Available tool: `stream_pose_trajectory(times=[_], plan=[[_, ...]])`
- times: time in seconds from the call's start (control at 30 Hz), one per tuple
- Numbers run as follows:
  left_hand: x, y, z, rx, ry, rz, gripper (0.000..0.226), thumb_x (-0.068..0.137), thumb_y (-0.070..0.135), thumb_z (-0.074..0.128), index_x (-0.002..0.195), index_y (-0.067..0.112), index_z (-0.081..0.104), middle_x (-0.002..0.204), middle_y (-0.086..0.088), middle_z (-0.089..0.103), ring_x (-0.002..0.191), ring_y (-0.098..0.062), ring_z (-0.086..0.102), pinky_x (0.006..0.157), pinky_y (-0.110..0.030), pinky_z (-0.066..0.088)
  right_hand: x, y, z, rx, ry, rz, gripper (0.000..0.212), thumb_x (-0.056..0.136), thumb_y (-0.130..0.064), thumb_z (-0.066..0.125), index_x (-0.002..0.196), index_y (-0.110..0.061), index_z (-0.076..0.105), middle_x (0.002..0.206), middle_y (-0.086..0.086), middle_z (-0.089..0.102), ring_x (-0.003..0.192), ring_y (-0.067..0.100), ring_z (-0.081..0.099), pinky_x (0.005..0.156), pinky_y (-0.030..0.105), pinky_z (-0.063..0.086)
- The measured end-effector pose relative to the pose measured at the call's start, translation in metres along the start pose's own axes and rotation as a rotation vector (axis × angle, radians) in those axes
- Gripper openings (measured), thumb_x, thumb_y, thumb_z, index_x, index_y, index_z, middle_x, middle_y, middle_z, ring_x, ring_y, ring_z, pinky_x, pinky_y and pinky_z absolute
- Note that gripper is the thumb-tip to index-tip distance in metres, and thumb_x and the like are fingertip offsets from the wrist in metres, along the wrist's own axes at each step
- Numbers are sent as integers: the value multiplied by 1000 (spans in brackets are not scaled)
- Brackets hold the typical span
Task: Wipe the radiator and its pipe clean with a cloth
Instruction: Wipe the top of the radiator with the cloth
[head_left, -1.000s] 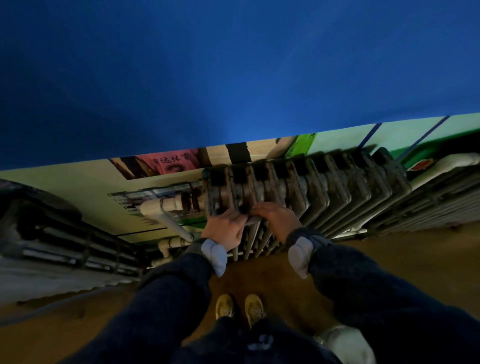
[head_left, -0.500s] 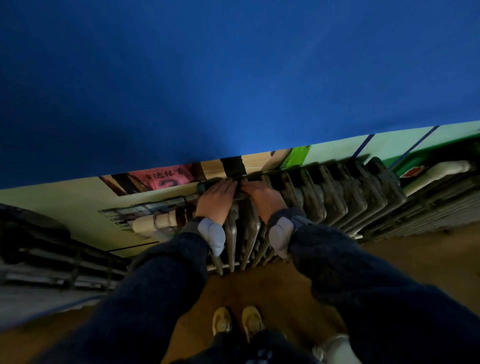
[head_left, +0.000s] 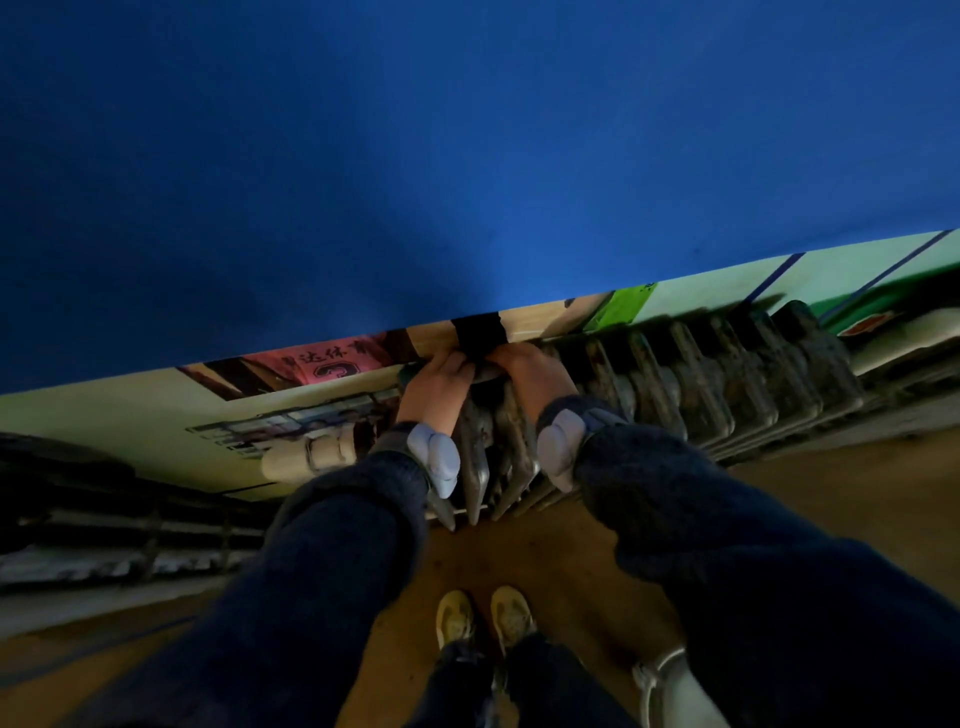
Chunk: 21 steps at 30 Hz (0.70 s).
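Where the two grips meet, the left hand (head_left: 435, 387) and right hand (head_left: 530, 376), knuckles up and side by side, curl their fingers (head_left: 454, 364) round one grey cloth (head_left: 487, 372) bunched between them atop the single radiator (head_left: 701, 374). Its long axis runs rightward from the grip; one pale pipe (head_left: 311, 453) lies leftward, in line with it.

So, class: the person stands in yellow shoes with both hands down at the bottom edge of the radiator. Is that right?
Not quite. The head view shows the left hand and the right hand up at the top edge of the radiator, not at its bottom edge. The yellow shoes are as stated.
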<state>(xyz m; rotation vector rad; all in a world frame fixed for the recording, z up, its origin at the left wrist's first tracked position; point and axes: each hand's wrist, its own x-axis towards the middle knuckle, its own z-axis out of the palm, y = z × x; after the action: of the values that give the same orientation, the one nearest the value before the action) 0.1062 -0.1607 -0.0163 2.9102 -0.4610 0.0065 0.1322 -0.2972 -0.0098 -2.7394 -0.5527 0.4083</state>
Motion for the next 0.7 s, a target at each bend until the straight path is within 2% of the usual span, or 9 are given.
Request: stream_pose_trajectory(times=[0.1,0.13,0.23,0.3,0.4,0.47,0.53,0.63,0.7], plan=[[-10,7,9,-10,-90,-79,38,93,6,38,130,-1,47,135,-14,46,128,-25,39,104,-29,31,-7,-2,6,20,22,-13,39,97,-16,43,135,-16,46,143,5,40,133,20,33,106,29,30],[-12,10,13,-22,-67,-90,41,97,8,36,137,3,38,142,-11,38,133,-23,29,107,-26,20,-10,-2,7,14,33,-14,39,97,-16,43,136,-16,45,144,4,39,134,19,31,107,27,28],[-22,15,19,-9,-51,-119,39,98,9,36,136,3,39,140,-11,41,131,-25,30,107,-26,18,-23,-2,9,-6,32,-18,41,96,-17,44,137,-16,43,146,2,36,135,17,28,105,22,22],[-33,19,15,-45,-59,-115,33,93,7,43,122,-3,55,125,-17,56,120,-31,47,102,-30,34,-36,-3,12,-16,37,-33,42,95,-16,46,137,-15,43,145,3,37,134,17,30,104,20,21],[-44,26,8,-37,-60,-40,26,71,17,50,76,5,72,76,-6,70,71,-25,67,60,-19,52,-52,-5,18,12,46,-32,40,93,-14,49,133,-13,48,141,4,43,130,18,36,103,20,24],[-52,28,10,-47,-58,4,23,65,18,50,68,9,71,67,-2,68,61,-22,66,55,-18,50,-62,-6,22,16,58,-22,39,92,-11,49,132,-13,49,139,4,45,128,19,39,104,23,27],[-62,34,7,-51,-40,21,33,75,17,41,77,6,71,78,-5,70,74,-24,65,71,-21,47,-71,-7,25,-17,71,-19,39,93,-9,45,131,-13,49,138,4,46,127,18,41,103,22,27],[-73,39,12,-40,-133,12,35,97,16,36,126,4,52,129,-7,53,126,-23,40,104,-23,25,-89,-11,33,-27,109,12,38,94,-10,44,131,-13,49,137,4,46,128,16,39,105,22,27],[-81,37,19,-36,-161,32,37,99,18,33,134,11,43,136,-2,46,130,-18,32,106,-20,15,-101,-13,40,-51,118,30,39,94,-7,42,131,-13,49,138,3,46,129,16,38,106,23,26]])
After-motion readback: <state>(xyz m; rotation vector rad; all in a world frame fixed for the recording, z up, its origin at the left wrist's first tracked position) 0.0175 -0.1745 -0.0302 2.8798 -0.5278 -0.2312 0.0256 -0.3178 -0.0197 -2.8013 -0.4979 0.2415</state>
